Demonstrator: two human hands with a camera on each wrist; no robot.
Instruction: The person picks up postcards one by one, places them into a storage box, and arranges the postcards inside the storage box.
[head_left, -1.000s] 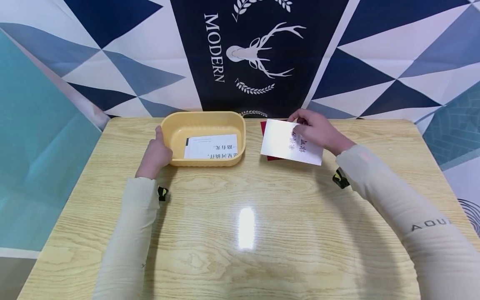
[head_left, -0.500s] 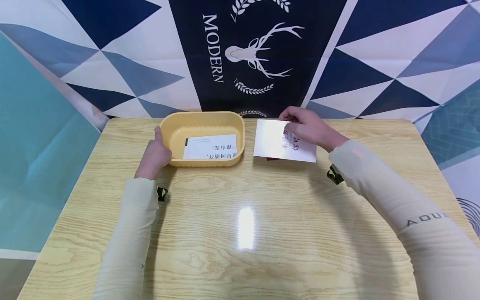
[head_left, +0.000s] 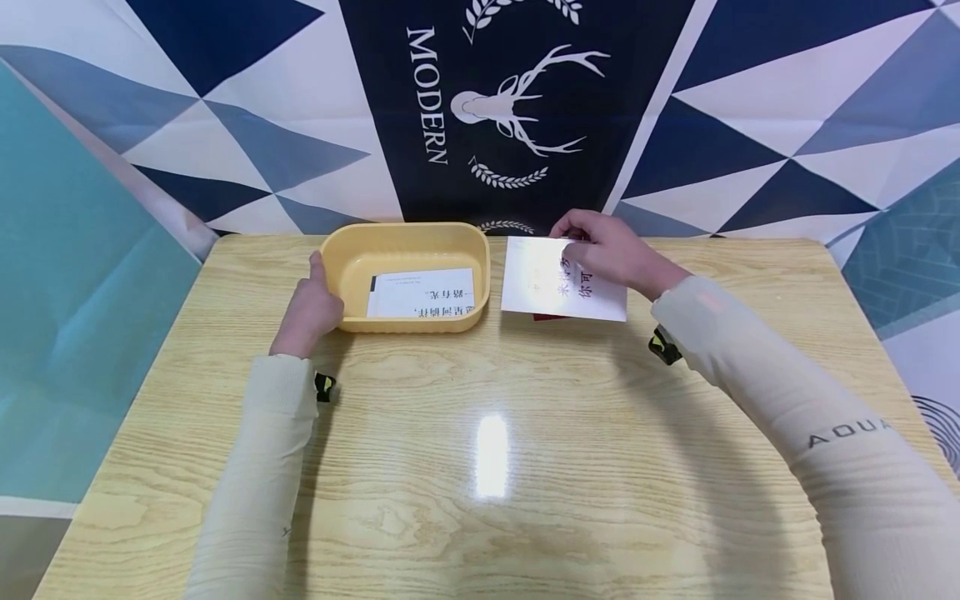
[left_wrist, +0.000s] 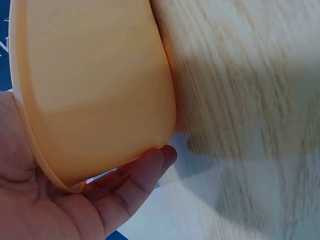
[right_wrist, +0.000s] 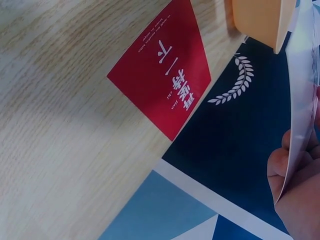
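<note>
My left hand holds the left end of a yellow plastic basin. In the left wrist view its fingers curl about the basin's end, with the rim at the palm. Inside the basin lies a white card with black writing. My right hand pinches the top edge of another white card, raised above the table just right of the basin. Beneath it is a red card with white writing, flat on the table and mostly hidden in the head view.
The wood-grain table runs back to a patterned wall cloth with a white deer head. Basin and red card both lie near that back edge. Both wrists carry a small black and yellow strap piece.
My right hand has moved left with the white card, toward the basin, and the card now covers more of the red one. The left hand and basin stay in place.
</note>
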